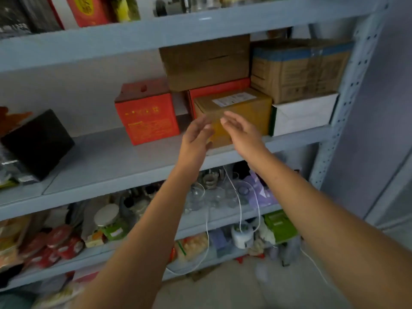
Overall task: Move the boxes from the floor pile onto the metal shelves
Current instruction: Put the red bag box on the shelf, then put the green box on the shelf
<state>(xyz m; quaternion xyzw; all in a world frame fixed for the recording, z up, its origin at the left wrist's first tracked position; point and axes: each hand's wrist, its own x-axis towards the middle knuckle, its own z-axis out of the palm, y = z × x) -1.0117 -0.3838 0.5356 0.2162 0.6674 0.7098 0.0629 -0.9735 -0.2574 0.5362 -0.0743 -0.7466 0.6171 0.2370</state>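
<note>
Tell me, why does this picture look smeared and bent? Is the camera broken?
Probably not. Head view: motion blur smears the left hand, the right hand and the brown cardboard box with a white label; head view: the wide-angle lens bows the grey-blue metal shelf; head view: the light is dim, with one small glare streak on the upper shelf rail.
</note>
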